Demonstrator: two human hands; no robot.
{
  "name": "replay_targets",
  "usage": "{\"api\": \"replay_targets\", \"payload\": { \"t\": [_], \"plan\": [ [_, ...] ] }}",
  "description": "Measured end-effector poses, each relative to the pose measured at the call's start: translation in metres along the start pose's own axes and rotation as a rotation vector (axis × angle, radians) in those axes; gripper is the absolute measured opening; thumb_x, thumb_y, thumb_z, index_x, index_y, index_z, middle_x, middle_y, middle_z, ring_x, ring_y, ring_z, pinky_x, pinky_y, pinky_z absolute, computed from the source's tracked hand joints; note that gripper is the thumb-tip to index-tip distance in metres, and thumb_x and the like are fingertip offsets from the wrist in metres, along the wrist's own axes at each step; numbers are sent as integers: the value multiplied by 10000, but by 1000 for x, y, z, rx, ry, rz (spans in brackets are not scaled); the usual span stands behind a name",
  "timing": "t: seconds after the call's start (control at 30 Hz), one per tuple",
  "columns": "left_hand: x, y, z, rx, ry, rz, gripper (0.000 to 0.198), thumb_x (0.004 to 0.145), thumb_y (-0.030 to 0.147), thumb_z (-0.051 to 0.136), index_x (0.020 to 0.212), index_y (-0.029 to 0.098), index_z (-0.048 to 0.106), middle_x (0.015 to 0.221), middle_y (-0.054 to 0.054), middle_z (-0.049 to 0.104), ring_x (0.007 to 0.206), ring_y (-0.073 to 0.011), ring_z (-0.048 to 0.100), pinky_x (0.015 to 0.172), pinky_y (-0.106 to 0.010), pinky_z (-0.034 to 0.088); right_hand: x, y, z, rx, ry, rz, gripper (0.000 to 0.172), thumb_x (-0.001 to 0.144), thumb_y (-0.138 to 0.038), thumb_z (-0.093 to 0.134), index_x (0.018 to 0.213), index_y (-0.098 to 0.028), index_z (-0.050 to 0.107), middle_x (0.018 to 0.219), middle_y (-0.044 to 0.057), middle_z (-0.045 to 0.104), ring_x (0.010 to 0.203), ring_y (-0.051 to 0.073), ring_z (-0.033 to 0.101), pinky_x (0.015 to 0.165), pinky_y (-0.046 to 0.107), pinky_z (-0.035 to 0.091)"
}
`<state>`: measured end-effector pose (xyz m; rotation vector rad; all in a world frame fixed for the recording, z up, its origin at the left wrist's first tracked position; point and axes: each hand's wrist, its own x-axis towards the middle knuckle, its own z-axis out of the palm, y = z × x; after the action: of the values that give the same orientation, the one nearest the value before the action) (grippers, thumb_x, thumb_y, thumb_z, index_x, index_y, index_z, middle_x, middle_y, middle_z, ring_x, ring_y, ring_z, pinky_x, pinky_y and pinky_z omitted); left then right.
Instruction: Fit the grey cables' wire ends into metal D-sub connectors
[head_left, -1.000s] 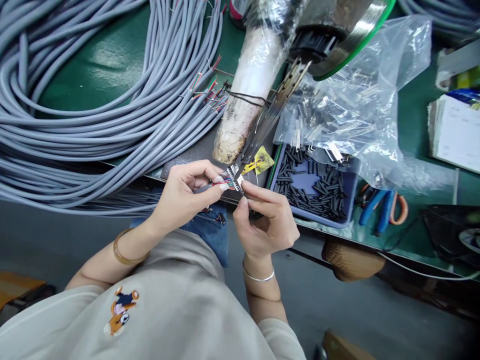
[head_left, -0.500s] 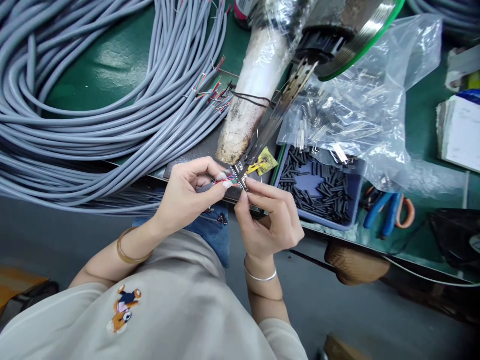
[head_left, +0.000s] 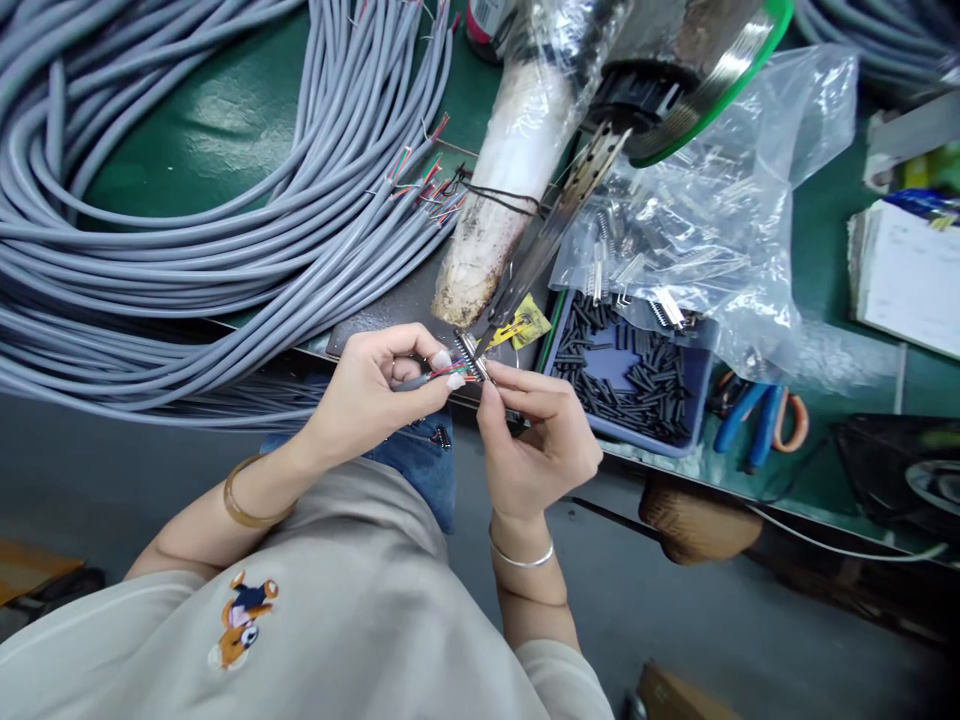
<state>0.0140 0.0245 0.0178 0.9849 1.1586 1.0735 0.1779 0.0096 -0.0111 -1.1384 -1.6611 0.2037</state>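
Observation:
My left hand [head_left: 390,378] pinches the end of a grey cable [head_left: 411,383], whose thin coloured wires [head_left: 450,371] fan out past the fingertips. Between thumb and fingers of my right hand [head_left: 541,415] is a small metal connector [head_left: 471,352] with a row of pins. The wires reach the connector's pin side. Just above it, the dark tip of a soldering iron [head_left: 517,280] points down at the pins and looks to be touching them. Beside the iron hangs a wrapped white tube [head_left: 495,200] with a scorched lower end.
Grey cables [head_left: 225,250] cover the left of the green bench. At right stand a bin [head_left: 679,445] of short black tubes, a plastic bag [head_left: 757,200] of connectors, blue-handled pliers [head_left: 765,425] and a paper pad [head_left: 907,270]. A solder spool [head_left: 720,100] hangs above.
The connector has turned a little in my right fingers and its pin row shows more fully by the iron tip. The view has shifted slightly to the right.

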Motion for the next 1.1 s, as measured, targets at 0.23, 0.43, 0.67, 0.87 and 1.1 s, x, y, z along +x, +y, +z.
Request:
{"api": "replay_targets", "payload": {
  "t": [0.23, 0.43, 0.67, 0.87, 1.1],
  "plan": [
    [0, 0, 5, -14, 76, 41, 221, 688, 193, 826, 688, 146, 610, 679, 10, 604, 505, -25, 407, 436, -155, 306, 0, -2, 3, -110, -5, -113, 211, 861, -53, 756, 935, -225, 658, 1000, 19, 813, 866, 145, 782, 794, 265, 637],
    [3, 0, 8, 2, 104, 84, 219, 704, 164, 802, 671, 160, 586, 716, -3, 642, 555, -47, 467, 466, -160, 344, 2, 0, 5, -114, 10, -126, 189, 880, -92, 744, 941, -238, 641, 1017, 23, 815, 871, 159, 784, 792, 284, 643],
    [4, 4, 9, 23, 120, 131, 193, 699, 173, 807, 665, 161, 617, 746, -20, 690, 601, -74, 550, 487, -167, 399, 5, 1, 4, -122, 8, -129, 185, 868, -116, 773, 927, -246, 655, 1047, 20, 804, 875, 160, 780, 801, 290, 655],
    [6, -3, 4, -35, 68, 87, 206, 667, 143, 829, 677, 156, 624, 756, -16, 711, 591, -64, 565, 514, -156, 461, 0, 3, 5, -159, 2, -222, 169, 874, -119, 757, 914, -229, 636, 1051, 43, 810, 875, 154, 789, 761, 246, 655],
    [3, 0, 2, -79, 36, -15, 275, 637, 198, 900, 681, 148, 632, 595, 35, 621, 405, -12, 416, 371, -143, 322, 3, 1, 0, -51, -29, -90, 179, 896, -93, 724, 913, -239, 622, 999, 6, 808, 867, 150, 783, 770, 278, 643]
  ]
}}
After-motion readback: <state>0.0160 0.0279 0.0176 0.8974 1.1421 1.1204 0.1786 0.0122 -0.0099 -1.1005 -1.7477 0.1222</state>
